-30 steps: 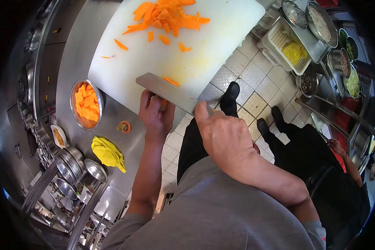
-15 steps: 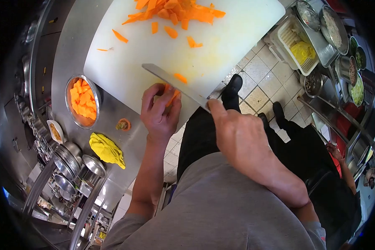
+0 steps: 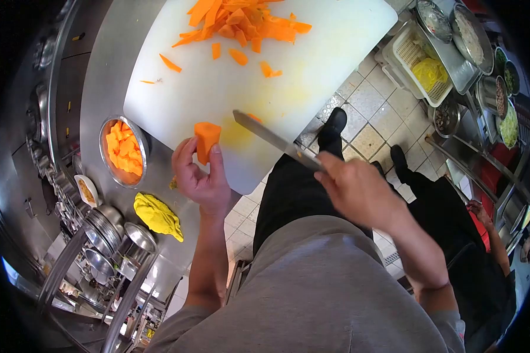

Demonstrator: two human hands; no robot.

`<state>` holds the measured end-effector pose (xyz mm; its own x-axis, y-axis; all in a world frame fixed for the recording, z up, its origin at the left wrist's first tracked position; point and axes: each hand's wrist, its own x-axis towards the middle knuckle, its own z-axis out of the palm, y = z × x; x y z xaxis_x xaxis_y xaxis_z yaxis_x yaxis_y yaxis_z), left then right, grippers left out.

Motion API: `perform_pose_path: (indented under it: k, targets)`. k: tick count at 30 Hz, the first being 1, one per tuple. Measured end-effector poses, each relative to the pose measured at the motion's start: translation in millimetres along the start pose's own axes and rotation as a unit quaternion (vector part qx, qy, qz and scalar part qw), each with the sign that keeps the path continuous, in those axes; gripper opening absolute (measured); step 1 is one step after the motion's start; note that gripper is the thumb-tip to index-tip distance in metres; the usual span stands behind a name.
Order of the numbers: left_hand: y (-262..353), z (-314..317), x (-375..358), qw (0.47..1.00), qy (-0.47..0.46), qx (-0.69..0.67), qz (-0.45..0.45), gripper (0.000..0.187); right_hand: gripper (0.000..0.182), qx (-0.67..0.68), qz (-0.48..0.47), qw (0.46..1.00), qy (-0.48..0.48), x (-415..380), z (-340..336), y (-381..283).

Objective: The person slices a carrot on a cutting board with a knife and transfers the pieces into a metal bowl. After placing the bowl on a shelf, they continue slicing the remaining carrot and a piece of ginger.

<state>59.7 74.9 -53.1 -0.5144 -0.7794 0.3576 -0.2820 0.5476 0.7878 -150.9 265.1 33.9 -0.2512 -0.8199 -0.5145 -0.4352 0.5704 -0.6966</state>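
Observation:
Between thumb and fingers, my left hand (image 3: 201, 182) holds an orange carrot chunk (image 3: 206, 141) up over the near left edge of the white cutting board (image 3: 182, 106). My right hand (image 3: 362, 191) grips a knife (image 3: 268, 135) by its handle, the blade pointing up and left above the board, apart from the carrot. One small orange piece lies partly hidden behind the blade. A heap of carrot slices (image 3: 241, 26) rests at the board's far side, with several loose slivers nearer. Left of the board, a metal bowl (image 3: 104, 157) contains cut carrot chunks (image 3: 123, 150).
A yellow cloth (image 3: 158, 216) lies on the steel counter (image 3: 109, 76). Stacked metal bowls (image 3: 103, 226) stand at lower left. Another person in black (image 3: 453, 235) is close on my right. Beyond are a white basket (image 3: 415, 59) and a rack with food containers (image 3: 492, 97).
My left hand has lifted the carrot chunk off the board and moved left. My right hand has drawn the knife right and down, away from the carrot.

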Motion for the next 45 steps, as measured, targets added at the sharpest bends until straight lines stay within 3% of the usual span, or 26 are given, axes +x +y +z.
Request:
perform_pose_path:
  k: [2,4,5,7,12,14,21,33,43,45]
  targets:
    - [-5.2,-6.8,-1.9,1.0,-0.001,-0.009,-0.007,0.037,0.014,0.086,-0.047,0.994,-0.045,26.5,-15.6,18.0]
    - [0.8,-5.9,-0.9,1.0,-0.018,-0.007,0.003,0.037,0.015,-0.02,-0.065,0.998,0.018,54.4,-32.1,17.6]
    - [4.6,-4.2,-0.6,0.999,-0.033,-0.008,0.012,0.037,0.014,-0.076,-0.08,0.989,0.098,64.8,-37.0,10.6]
    - [10.5,3.2,-0.8,0.999,-0.042,-0.007,0.028,0.037,0.013,-0.102,-0.137,0.968,0.186,81.3,-47.8,0.2]
    - [18.6,18.3,3.5,0.996,-0.06,0.016,0.063,0.037,0.011,-0.059,-0.105,0.983,0.139,51.2,-39.3,-19.5]
    - [19.4,22.0,7.2,0.985,-0.11,0.072,0.112,0.037,0.009,-0.054,-0.078,0.988,0.119,39.1,-13.8,-7.9]
    - [14.1,22.3,7.1,0.988,-0.116,0.044,0.094,0.036,0.011,-0.045,-0.009,0.997,0.058,11.2,11.0,-11.3]
    - [16.2,21.6,10.4,0.984,-0.123,0.077,0.107,0.038,0.014,-0.149,-0.041,0.986,0.056,-15.1,14.2,-24.8]
    - [9.5,20.8,7.7,0.986,-0.127,0.055,0.097,0.039,0.013,-0.149,-0.015,0.986,0.071,-24.6,23.1,-32.5]
    - [9.2,20.4,7.9,0.985,-0.128,0.053,0.098,0.039,0.019,-0.19,-0.043,0.979,0.066,-22.3,22.2,-31.3]
